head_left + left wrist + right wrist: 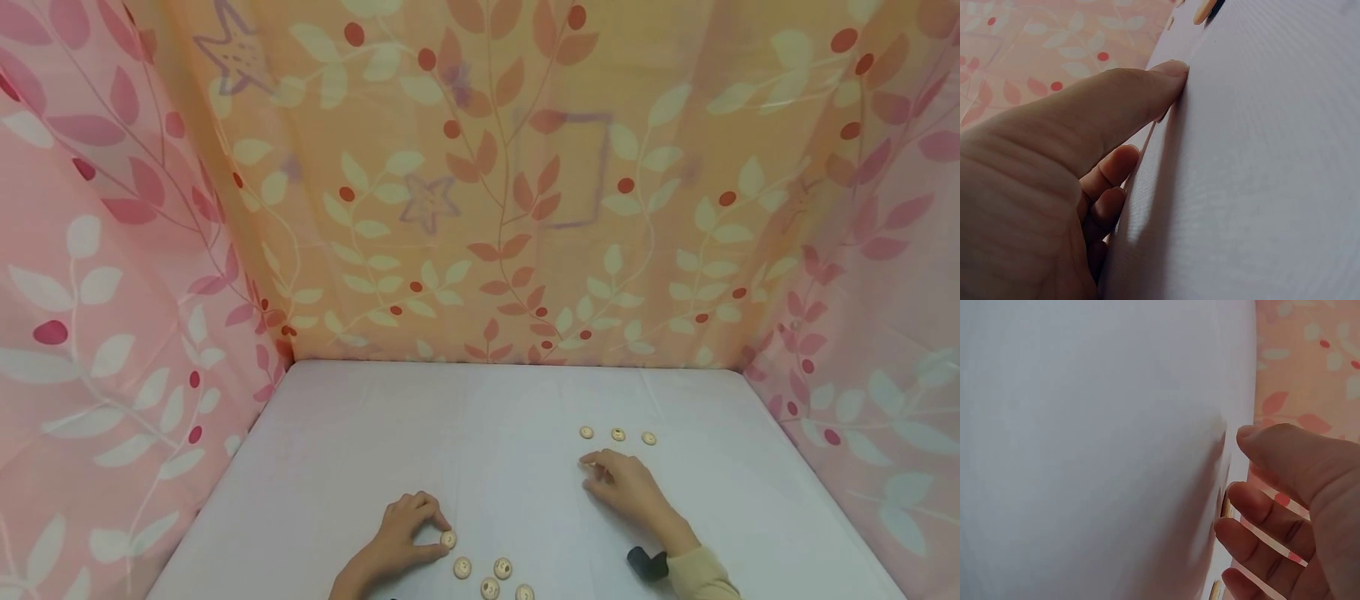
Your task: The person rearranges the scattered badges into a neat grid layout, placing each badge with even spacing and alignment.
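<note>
Disc [448, 540] pinched between left hand's [401, 535] thumb and finger, low on worktop [360, 425], left of middle. Four loose discs [490, 588] just beside it, toward near edge, which is out of frame. Right hand [626, 492] open, fingers apart, just below three-disc row [618, 434] near far right corner. Looks partway: three lined up, five left. Room between hands, along left edge and behind row.

Beyond the white surface [337, 450] hung an orange curtain [382, 271] — leaf-printed, with purple star outlines [430, 202] — and pink leafy curtains [161, 287] flanked it on both sides.
</note>
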Demonstrator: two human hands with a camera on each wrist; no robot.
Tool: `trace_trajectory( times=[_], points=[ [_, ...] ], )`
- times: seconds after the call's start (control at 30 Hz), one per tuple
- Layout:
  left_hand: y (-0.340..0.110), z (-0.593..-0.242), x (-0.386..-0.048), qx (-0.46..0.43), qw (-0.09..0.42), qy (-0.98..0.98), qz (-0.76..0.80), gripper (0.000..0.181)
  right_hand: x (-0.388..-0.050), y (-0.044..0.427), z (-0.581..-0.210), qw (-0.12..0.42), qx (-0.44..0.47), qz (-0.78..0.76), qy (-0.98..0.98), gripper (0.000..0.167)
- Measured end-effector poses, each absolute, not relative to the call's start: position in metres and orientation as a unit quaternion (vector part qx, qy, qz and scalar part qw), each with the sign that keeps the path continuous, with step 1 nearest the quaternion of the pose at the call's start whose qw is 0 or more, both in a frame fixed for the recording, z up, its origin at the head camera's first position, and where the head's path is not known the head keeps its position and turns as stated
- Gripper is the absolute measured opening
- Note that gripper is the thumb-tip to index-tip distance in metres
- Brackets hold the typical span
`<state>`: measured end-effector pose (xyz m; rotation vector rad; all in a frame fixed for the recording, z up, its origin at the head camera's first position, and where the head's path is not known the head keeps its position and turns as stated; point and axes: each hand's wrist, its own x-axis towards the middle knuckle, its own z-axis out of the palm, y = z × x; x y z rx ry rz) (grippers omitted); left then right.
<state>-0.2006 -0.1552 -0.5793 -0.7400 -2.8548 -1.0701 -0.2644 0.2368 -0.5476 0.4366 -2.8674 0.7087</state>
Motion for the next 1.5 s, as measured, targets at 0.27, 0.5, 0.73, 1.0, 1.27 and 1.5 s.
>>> trace_trajectory(
  times=[0.27, 0.5, 0.73, 1.0, 1.27, 1.5],
  points=[
    [-0.155, -0.579, -0.201, -0.237, 0.004, -0.910, -0.340, 0.020, -0.253, 0.220, -0.545, 0.078, 0.210, 0.262, -0.939, 0.024],
    [-0.155, -0.580, -0.201, -0.236, 0.004, -0.909, -0.343, 0.020, -0.246, 0.209, -0.549, 0.099, 0.257, 0.261, -0.925, 0.023],
    [-0.156, -0.580, -0.200, -0.241, 0.005, -0.906, -0.347, 0.020, -0.238, 0.199, -0.549, 0.059, 0.278, 0.273, -0.919, 0.022],
    [-0.155, -0.577, -0.199, -0.240, 0.004, -0.905, -0.351, 0.020, -0.228, 0.187, -0.550, 0.040, 0.317, 0.272, -0.907, 0.022],
    [-0.155, -0.577, -0.200, -0.232, -0.002, -0.908, -0.348, 0.020, -0.216, 0.177, -0.549, 0.047, 0.345, 0.271, -0.897, 0.019],
    [-0.155, -0.577, -0.199, -0.237, 0.001, -0.907, -0.349, 0.020, -0.206, 0.170, -0.553, 0.042, 0.368, 0.276, -0.887, 0.016]
  ],
)
